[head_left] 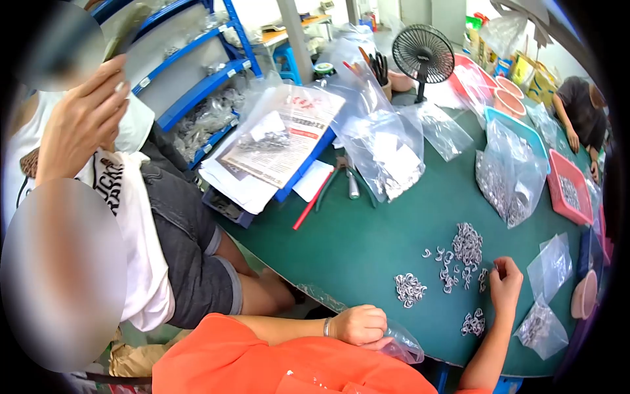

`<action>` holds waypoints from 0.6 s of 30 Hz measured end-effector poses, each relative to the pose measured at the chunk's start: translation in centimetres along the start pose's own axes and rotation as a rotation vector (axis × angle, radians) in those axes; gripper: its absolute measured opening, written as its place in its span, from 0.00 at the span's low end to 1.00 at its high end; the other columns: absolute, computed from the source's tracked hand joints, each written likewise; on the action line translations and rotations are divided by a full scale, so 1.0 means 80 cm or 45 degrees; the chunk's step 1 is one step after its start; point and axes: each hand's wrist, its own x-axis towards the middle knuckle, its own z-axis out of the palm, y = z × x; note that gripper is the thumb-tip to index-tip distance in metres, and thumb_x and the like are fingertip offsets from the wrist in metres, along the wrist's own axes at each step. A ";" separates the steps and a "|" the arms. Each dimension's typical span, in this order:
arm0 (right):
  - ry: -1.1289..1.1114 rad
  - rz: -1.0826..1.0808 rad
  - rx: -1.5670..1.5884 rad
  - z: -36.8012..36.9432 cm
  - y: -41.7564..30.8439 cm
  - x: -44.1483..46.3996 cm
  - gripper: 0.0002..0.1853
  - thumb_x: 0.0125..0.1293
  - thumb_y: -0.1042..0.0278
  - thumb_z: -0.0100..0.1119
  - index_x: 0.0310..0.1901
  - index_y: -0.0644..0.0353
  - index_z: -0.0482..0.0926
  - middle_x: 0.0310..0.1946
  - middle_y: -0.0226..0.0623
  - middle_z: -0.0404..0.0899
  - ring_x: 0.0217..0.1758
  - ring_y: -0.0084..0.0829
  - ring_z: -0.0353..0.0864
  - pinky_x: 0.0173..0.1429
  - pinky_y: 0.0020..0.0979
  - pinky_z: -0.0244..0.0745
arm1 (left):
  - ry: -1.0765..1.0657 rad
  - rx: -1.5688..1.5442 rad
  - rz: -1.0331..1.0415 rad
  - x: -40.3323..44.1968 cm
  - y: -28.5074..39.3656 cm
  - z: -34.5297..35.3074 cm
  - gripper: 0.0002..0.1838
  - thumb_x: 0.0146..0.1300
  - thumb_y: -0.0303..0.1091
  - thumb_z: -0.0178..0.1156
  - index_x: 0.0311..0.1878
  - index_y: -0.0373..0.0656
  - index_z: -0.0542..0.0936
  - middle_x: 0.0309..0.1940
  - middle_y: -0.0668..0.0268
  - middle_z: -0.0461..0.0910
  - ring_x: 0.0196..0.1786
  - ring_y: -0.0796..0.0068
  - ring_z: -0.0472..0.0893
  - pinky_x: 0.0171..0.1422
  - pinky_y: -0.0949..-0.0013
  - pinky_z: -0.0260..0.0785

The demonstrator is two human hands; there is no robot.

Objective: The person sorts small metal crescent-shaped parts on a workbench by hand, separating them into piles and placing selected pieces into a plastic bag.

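Note:
My left hand [357, 326], with a bracelet at its wrist, is closed at the table's near edge, gripping a clear plastic bag [405, 343] that spreads out to its right. My right hand [506, 284] is farther right over the table, its fingers pinched together; whatever is between the fingertips is too small to make out. Just left of those fingertips lies a small cluster of silver curved metal pieces [483, 280]. More such pieces form a large heap [468, 244], a left pile [410, 290] and a near pile [473, 323].
A filled clear bag [541, 329] lies right of my right hand. Larger bags [508, 180], a pink basket [569, 190] and a black fan [423, 56] stand farther back. Pliers [341, 167] and papers [282, 134] lie at left. One person [197, 243] stands left; another [581, 111] sits far right.

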 end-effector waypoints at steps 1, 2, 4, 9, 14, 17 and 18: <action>-0.013 -0.024 -0.072 -0.002 0.011 0.003 0.03 0.54 0.81 0.58 0.32 0.69 0.77 0.21 0.38 0.75 0.23 0.24 0.72 0.32 0.29 0.70 | -0.010 -0.001 -0.007 -0.001 0.001 0.000 0.14 0.50 0.23 0.70 0.20 0.42 0.72 0.25 0.64 0.74 0.30 0.65 0.79 0.30 0.66 0.68; -0.027 -0.044 -0.146 -0.001 0.017 0.004 0.04 0.54 0.81 0.58 0.32 0.69 0.77 0.21 0.39 0.74 0.23 0.26 0.72 0.32 0.29 0.70 | -0.010 0.009 0.003 -0.001 0.002 0.001 0.15 0.51 0.23 0.70 0.20 0.42 0.71 0.25 0.64 0.74 0.30 0.64 0.79 0.30 0.66 0.68; -0.064 0.002 -0.163 -0.004 0.013 0.005 0.04 0.53 0.81 0.58 0.31 0.70 0.77 0.22 0.43 0.75 0.23 0.31 0.73 0.32 0.32 0.70 | 0.003 0.017 0.006 -0.002 0.002 0.002 0.14 0.51 0.23 0.69 0.21 0.42 0.71 0.25 0.64 0.74 0.30 0.63 0.79 0.30 0.65 0.68; -0.087 -0.109 -0.189 -0.002 0.032 0.005 0.03 0.55 0.81 0.59 0.31 0.70 0.76 0.29 0.48 0.76 0.31 0.42 0.77 0.39 0.38 0.72 | 0.010 0.018 0.013 -0.005 0.002 0.005 0.14 0.52 0.22 0.68 0.21 0.41 0.70 0.24 0.63 0.72 0.29 0.61 0.78 0.30 0.63 0.68; -0.126 -0.142 -0.153 0.000 0.034 0.007 0.04 0.53 0.84 0.59 0.28 0.69 0.73 0.26 0.47 0.73 0.32 0.47 0.74 0.39 0.40 0.69 | 0.010 0.050 0.022 -0.003 0.004 0.005 0.15 0.53 0.20 0.67 0.21 0.40 0.69 0.24 0.62 0.71 0.29 0.60 0.76 0.31 0.62 0.67; 0.030 -0.341 -0.146 0.010 0.054 0.010 0.05 0.51 0.84 0.59 0.27 0.69 0.72 0.26 0.46 0.73 0.30 0.43 0.74 0.38 0.38 0.70 | 0.016 0.079 0.029 -0.005 0.004 0.008 0.15 0.53 0.20 0.66 0.21 0.40 0.68 0.23 0.63 0.70 0.28 0.60 0.75 0.30 0.62 0.67; 0.040 -0.355 -0.135 0.008 0.048 0.011 0.05 0.51 0.84 0.59 0.27 0.69 0.72 0.26 0.46 0.73 0.30 0.43 0.74 0.38 0.38 0.70 | 0.013 0.080 0.018 -0.006 0.003 0.010 0.15 0.53 0.20 0.66 0.20 0.40 0.68 0.23 0.63 0.70 0.28 0.61 0.75 0.30 0.62 0.66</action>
